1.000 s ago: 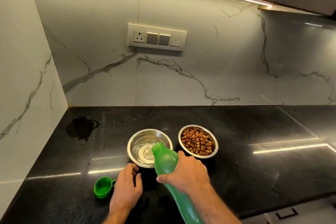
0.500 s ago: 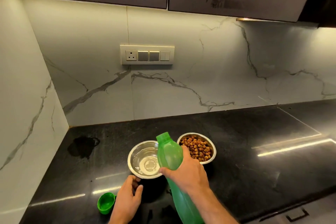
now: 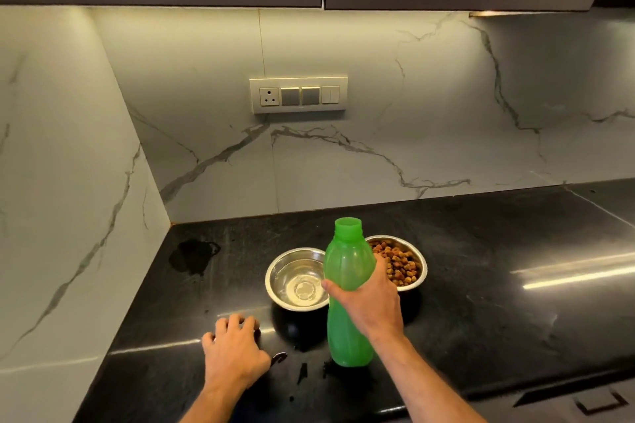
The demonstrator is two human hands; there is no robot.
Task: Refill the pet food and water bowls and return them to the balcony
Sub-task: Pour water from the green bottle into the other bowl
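A steel water bowl (image 3: 295, 282) with a little water stands on the black countertop (image 3: 498, 285). To its right, touching or nearly so, is a steel food bowl (image 3: 402, 266) full of brown kibble. In front of both stands a green plastic bottle (image 3: 345, 251), upright and uncapped. My right hand (image 3: 371, 299) grips the bottle around its middle. My left hand (image 3: 233, 350) lies on the counter left of the bottle, fingers curled down over the green cap, which is hidden beneath it.
A dark wet patch (image 3: 192, 256) marks the counter near the left corner, and small water drops (image 3: 300, 371) lie at the bottle's foot. Marble walls close off the left and back. A switch plate (image 3: 298, 94) hangs on the back wall under dark cabinets.
The bottle swung from tilted over the water bowl to upright on the counter. My left hand moved left, away from the bowl, and now covers the green cap.
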